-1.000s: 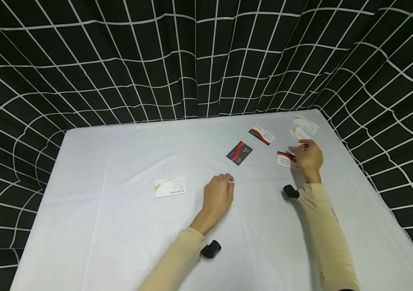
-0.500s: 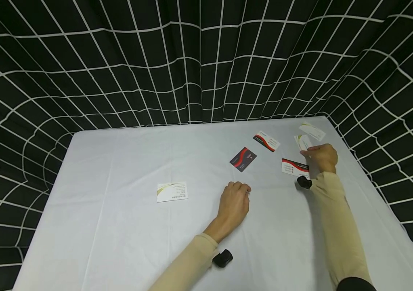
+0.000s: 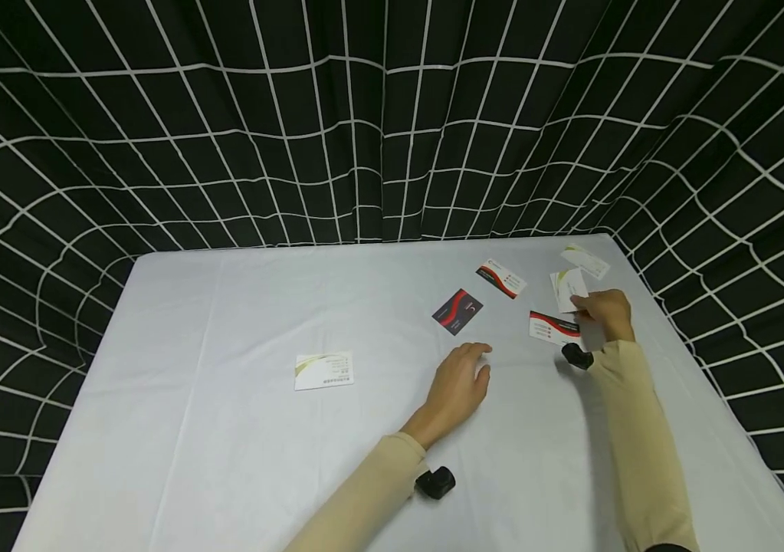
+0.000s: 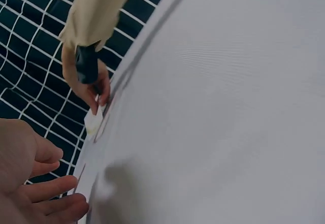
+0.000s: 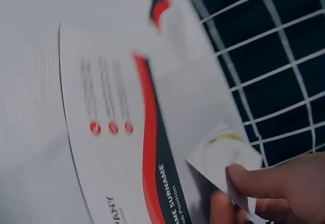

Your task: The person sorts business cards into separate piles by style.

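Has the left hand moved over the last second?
Yes, rightward: in the head view, the left hand was below and left of the dark card; now it is almost straight below that card.

Left hand (image 3: 457, 392) relaxed — fingers (image 4: 51, 187) loosely extended; right hand (image 3: 610, 311) pinching, its arm (image 3: 643, 445) stretched forward — palm downward.

A curtained booth, like a recording set. Black, white-gridded drapes (image 3: 233, 107) hang behind and on both sides of a white, cloth-covered surface (image 3: 240, 429).
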Tool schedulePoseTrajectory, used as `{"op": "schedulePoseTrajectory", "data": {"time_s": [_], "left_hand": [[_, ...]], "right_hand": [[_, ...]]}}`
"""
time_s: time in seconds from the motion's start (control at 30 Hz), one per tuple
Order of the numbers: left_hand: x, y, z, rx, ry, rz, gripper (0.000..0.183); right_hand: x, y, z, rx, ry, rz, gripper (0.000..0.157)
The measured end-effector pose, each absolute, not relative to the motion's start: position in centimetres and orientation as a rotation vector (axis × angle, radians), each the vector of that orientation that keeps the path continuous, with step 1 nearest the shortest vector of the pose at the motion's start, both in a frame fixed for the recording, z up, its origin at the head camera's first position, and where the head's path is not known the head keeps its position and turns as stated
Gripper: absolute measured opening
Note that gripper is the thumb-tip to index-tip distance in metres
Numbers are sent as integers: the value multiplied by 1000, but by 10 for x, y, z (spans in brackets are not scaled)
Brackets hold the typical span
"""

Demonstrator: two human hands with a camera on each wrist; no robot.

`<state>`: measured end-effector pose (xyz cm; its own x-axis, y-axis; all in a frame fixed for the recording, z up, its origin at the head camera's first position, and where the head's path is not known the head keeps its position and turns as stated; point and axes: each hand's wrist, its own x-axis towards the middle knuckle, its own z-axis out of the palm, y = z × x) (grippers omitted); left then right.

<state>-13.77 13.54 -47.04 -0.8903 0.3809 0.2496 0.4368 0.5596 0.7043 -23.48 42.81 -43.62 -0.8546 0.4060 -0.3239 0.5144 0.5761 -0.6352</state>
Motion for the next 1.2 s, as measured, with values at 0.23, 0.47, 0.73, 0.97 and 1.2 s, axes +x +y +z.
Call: {"op": "schedulePoseTrajectory", "data": {"time_s": [0.23, 0.47, 0.73, 0.97, 1.2], "left_hand": [[-162, 165, -464, -714, -2718, -1455, 42], [-168, 154, -465, -716, -2720, -1403, 65], [-170, 102, -459, -557, -2698, -1381, 45], [-168, 25, -448, -280, -2635, -1471, 32], [-155, -38, -454, -103, -2751, -1303, 29]], "right_hand": [[-205, 412, -425, 544, 2433, -1376, 66], [-170, 352, -419, 103, 2566, -1232, 37], [-164, 290, -428, 62, 2512, -1302, 40], [-180, 223, -438, -25, 2322, -1424, 36], [-183, 152, -452, -96, 2521, -1186, 38]]}}
